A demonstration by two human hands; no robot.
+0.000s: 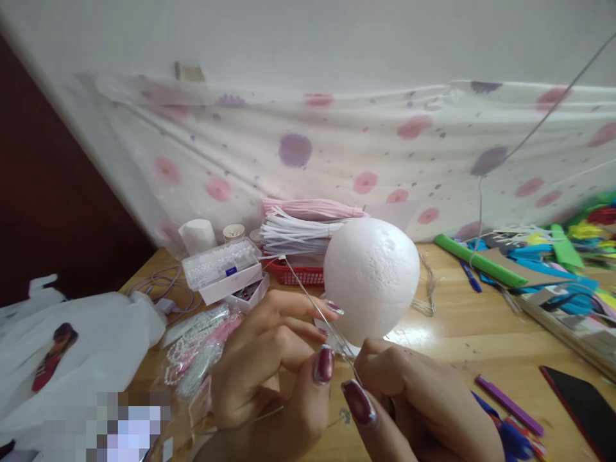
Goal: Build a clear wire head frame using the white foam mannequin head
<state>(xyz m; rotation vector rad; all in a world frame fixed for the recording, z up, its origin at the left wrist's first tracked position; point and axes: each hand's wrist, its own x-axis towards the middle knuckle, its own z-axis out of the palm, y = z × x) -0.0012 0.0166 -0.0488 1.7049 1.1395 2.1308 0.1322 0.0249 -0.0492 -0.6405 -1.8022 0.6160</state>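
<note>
My right hand [414, 398] is closed in a pinch, thumb against curled forefinger, on a thin silvery wire [305, 285]. The wire slants up to the left and ends in a small white tip [282, 257]. My left hand [274, 359] is beside it with thumb and fingers apart, the forefinger lying at the wire. Several thin strands seem to run together near my right fingertips. Behind both hands stands a white foam ball [370, 279], egg-shaped with a pitted patch. A small clear piece [344, 416] shows below, between the hands.
At the back left are a clear bead box [221, 262] and a red basket [301, 276] under bundled pipe cleaners [303, 231]. Packets of beads [202, 350] and a plastic bag [96, 346] lie left. Rightward are a green roll [481, 260], purple stick [510, 404] and phone [582, 410].
</note>
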